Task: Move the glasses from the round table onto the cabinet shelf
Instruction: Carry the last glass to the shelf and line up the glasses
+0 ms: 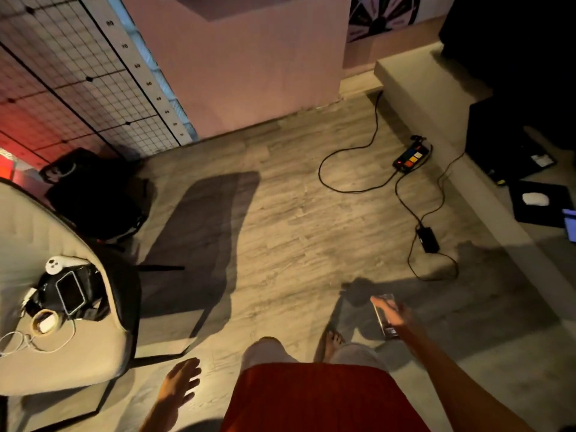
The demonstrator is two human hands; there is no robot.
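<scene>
Right hand (393, 316) is clamped on a glass (385, 319); left hand (180, 380) is spread, holding nothing. I'd carry it level and dodge the floor cables (358, 157).

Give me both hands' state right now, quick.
Left hand: open, fingers spread, holding nothing.
Right hand: closed around a clear glass, carried above the floor.

Dim, warm yellowish light falls across the wood floor (280, 219), where long dark shadows stretch. Beyond the floor's right edge the scene sinks into near black; past its left edge glows red. Everything is softly blurred, and straight lines bow toward the frame edges.
</scene>
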